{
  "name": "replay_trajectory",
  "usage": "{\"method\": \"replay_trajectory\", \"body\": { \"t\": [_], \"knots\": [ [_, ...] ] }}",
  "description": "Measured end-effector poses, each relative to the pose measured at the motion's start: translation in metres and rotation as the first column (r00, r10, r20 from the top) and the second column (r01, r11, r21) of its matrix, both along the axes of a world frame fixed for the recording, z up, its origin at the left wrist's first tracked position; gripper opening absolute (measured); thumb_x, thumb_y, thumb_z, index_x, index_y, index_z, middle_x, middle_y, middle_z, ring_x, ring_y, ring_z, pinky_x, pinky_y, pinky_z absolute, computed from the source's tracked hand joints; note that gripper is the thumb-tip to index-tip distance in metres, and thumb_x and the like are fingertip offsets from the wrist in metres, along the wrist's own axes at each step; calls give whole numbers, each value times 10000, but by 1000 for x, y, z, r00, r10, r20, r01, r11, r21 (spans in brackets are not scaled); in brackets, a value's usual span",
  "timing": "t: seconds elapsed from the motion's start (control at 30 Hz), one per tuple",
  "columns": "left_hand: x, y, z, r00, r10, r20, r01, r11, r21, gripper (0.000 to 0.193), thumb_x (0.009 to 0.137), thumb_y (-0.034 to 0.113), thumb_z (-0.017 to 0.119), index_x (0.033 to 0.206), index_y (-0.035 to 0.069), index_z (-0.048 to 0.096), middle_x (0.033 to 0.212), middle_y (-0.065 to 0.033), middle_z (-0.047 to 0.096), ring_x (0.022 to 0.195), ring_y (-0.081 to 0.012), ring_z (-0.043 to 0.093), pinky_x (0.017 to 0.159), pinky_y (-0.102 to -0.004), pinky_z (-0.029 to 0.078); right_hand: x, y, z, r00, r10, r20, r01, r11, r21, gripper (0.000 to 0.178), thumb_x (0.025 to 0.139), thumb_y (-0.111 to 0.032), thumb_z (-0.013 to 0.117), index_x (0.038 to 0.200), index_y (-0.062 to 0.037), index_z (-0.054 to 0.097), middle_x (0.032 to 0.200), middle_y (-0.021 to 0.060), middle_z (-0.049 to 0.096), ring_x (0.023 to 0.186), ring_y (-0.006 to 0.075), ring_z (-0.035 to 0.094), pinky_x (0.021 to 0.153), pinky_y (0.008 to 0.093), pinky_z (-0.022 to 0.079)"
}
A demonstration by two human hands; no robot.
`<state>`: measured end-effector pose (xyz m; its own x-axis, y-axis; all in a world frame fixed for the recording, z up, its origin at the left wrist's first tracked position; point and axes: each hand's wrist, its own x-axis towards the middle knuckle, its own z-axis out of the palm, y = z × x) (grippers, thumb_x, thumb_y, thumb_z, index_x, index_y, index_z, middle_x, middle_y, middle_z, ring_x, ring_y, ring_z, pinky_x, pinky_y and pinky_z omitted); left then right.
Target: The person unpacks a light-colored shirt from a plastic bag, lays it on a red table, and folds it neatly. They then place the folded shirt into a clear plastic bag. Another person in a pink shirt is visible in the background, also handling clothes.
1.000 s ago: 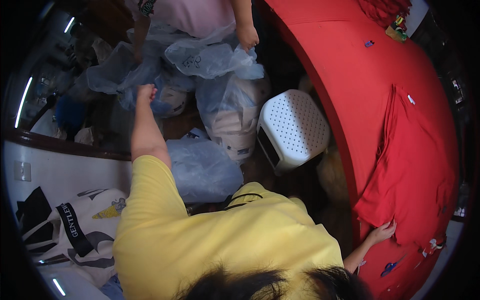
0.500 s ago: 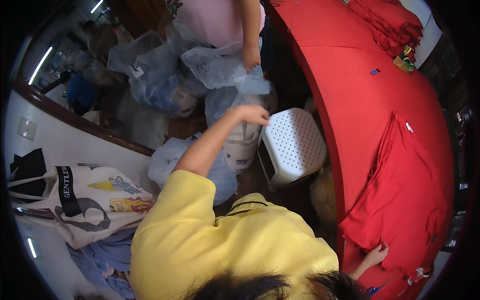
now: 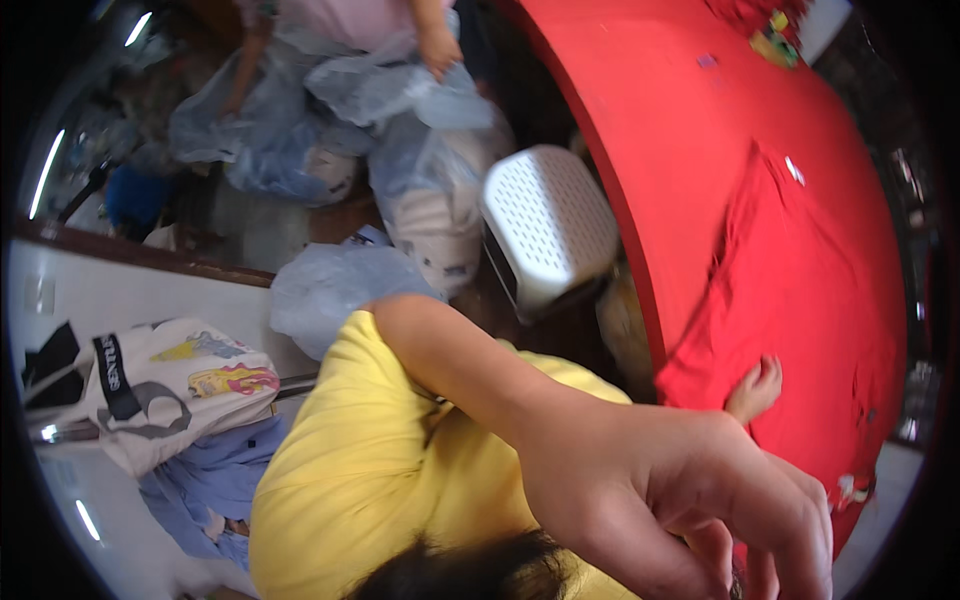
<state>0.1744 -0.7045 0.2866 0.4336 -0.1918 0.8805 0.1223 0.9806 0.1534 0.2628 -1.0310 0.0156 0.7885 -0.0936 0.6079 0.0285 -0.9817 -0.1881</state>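
Note:
My left hand (image 3: 680, 490) is raised close in front of me, large at the lower right. Its fingers bend downward with gaps between them, and nothing shows in them; the fingertips run out near the lower edge. My right hand (image 3: 757, 390) rests on a red garment (image 3: 790, 270), its fingers loosely bent and apart. The garment lies spread along the red-covered table (image 3: 620, 90), a small white tag (image 3: 795, 170) at its far end.
A white perforated stool (image 3: 550, 215) stands left of the table. Clear plastic bags of pale goods (image 3: 430, 215) sit on the floor. Beyond them, a person in pink has a hand (image 3: 438, 50) on a bag. A printed cloth bag (image 3: 190, 385) hangs at the left over blue cloth (image 3: 215, 480).
My left hand has swung from beside the stool back toward me and across to the right. My right hand remains at the garment. The whole view has shifted.

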Motion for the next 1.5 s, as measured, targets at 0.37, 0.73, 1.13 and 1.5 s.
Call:
{"method": "replay_trajectory", "body": {
  "t": [0.37,0.73,1.13,1.5],
  "knots": [
    [36,43,-22,991,25,-128,21,938,345,614,829,324,657,1261,-57,444,1207,-237,543,1058,-329,577,913,-435,444,-2,-30,-11,992,45,-118,-45,999,5,228,893,-138,535,1076,-30,617,1176,156,590,1111,321,528,943,423,405],
    [-44,412,-210,-513,300,-804,-823,94,560,1121,761,739,535,1489,186,-114,1563,-88,15,1392,-335,239,1131,-453,183,-4,-19,-11,987,-27,-155,34,999,41,260,911,-174,498,1125,-61,593,1235,94,560,1121,297,510,931,424,403],
    [-83,479,-203,-755,173,-632,-650,-77,756,970,782,799,404,1508,275,32,1565,-66,33,1384,-257,195,1104,-377,143,-4,-20,-13,984,-38,-176,46,998,43,266,923,-174,478,1125,-51,600,1245,81,554,1135,281,506,924,423,404],
    [-85,501,-198,-808,226,-544,-577,-122,807,1108,690,829,500,1507,262,11,1553,-136,13,1424,-286,86,1134,-469,98,-5,-11,-11,982,-67,-174,75,996,39,272,931,-195,473,1136,-65,597,1245,75,555,1143,275,501,935,423,391]
  ]
}}
